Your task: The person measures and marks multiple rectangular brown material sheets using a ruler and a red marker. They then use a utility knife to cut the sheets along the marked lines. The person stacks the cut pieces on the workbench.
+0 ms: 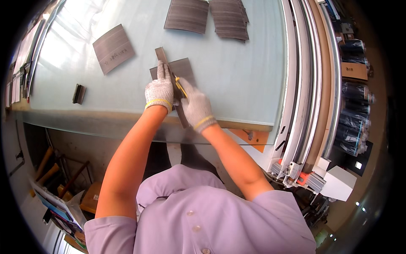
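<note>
My left hand, in a pale knitted glove, lies with stretched fingers on a narrow brown-grey strip, pressing it down. Beneath the strip is a grey-brown streaked sheet, partly hidden by my hands. My right hand, gloved too and slightly blurred, is closed around a yellow-handled utility knife along the strip's right side. The blade tip cannot be made out. The strip's lower end reaches over the table's near edge.
The table has a pale glassy top. A marked sheet and a small dark block lie left. Two stacks of similar sheets, one beside the other, sit at the far side. Long rails run along the right.
</note>
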Demonstrator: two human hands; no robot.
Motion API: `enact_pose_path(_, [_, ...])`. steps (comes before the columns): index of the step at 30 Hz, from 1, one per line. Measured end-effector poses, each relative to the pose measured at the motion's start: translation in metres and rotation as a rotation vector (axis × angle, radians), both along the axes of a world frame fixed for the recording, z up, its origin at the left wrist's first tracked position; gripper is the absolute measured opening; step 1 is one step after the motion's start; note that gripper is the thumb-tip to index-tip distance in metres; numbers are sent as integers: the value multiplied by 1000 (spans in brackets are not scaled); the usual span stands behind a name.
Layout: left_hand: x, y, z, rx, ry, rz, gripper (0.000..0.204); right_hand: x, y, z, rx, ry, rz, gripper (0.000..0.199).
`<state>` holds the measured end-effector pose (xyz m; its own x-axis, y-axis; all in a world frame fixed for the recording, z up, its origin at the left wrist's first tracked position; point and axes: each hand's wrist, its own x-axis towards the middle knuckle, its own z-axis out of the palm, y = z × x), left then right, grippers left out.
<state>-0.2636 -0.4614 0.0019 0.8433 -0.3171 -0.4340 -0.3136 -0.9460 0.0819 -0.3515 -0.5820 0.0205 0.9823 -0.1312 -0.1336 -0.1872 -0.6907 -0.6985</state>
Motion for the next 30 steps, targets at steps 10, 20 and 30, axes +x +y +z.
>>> enact_pose_path(10, [2, -5, 21, 90, 99, -25, 146, -123, -9, 29, -118, 246, 45, 64])
enact_pose_path(20, [4, -6, 13, 41, 66, -7, 143, 56, -7, 17, -88, 42, -35, 59])
enact_pose_path(30, [1, -4, 13, 92, 64, -25, 143, -97, -9, 21, -82, 209, 39, 62])
